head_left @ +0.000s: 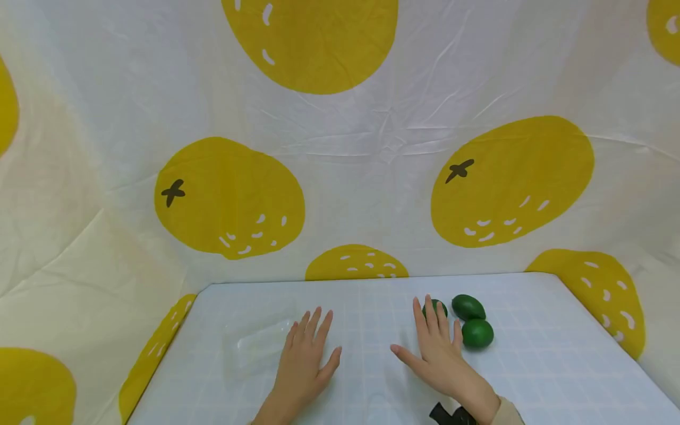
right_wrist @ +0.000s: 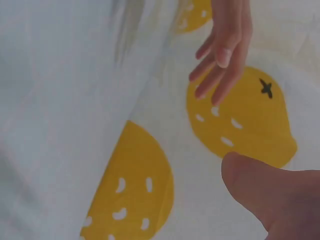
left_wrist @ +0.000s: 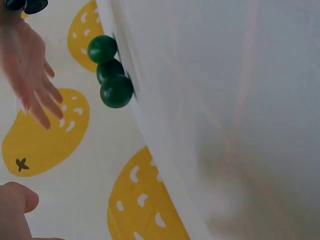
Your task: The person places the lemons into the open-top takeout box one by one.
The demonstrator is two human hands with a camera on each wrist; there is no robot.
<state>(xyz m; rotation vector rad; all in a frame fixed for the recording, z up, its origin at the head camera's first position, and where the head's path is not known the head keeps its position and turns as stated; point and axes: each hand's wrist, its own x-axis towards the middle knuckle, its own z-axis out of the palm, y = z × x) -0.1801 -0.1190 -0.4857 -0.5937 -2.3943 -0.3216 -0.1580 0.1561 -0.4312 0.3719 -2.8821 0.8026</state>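
The left hand [head_left: 305, 363] and the right hand [head_left: 438, 360] are both held up over the pale checked table [head_left: 366, 330], with their fingers straight and spread apart, the left one close to a see-through tray [head_left: 260, 348] and the right one close to three green fruits [head_left: 473, 313]. The green fruits sit at the back of the table on the right side — in the head view the fingers of the right hand hide part of one, and the other two are close together. Behind is a white cloth [head_left: 366, 195] with big yellow fruits printed on it — two have black, cross-shaped marks, and many have little white dashes.
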